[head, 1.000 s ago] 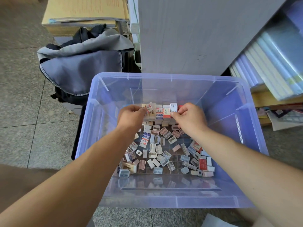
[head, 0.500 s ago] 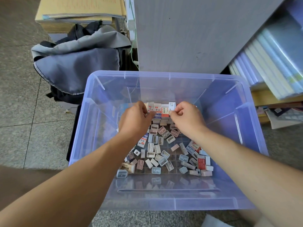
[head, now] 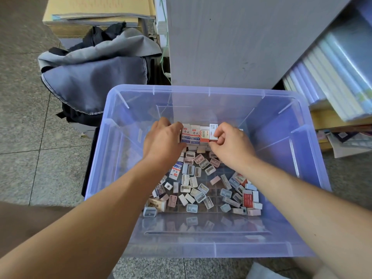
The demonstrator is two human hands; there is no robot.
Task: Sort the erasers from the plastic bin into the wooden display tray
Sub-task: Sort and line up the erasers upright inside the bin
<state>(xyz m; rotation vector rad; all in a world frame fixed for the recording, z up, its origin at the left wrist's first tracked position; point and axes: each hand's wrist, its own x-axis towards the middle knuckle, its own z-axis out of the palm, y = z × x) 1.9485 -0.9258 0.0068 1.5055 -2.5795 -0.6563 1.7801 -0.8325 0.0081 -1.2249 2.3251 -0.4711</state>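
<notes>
In the plastic bin (head: 201, 90), left hand (head: 163, 142) grips the eraser row (head: 198, 134) at one end; right hand (head: 231, 146) pinches the other.

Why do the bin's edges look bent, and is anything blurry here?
Head view: the wide-angle lens bows the plastic bin's rim and stretches the forearms near the corners; light is soft, without hard shadows; the bin's near wall mirrors the loose erasers faintly; print on the boxed erasers is sharp.

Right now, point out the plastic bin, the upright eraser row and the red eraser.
plastic bin (head: 201, 91): head view, far rim.
upright eraser row (head: 195, 135): head view, a middle label.
red eraser (head: 248, 199): head view, red wrapper.
</notes>
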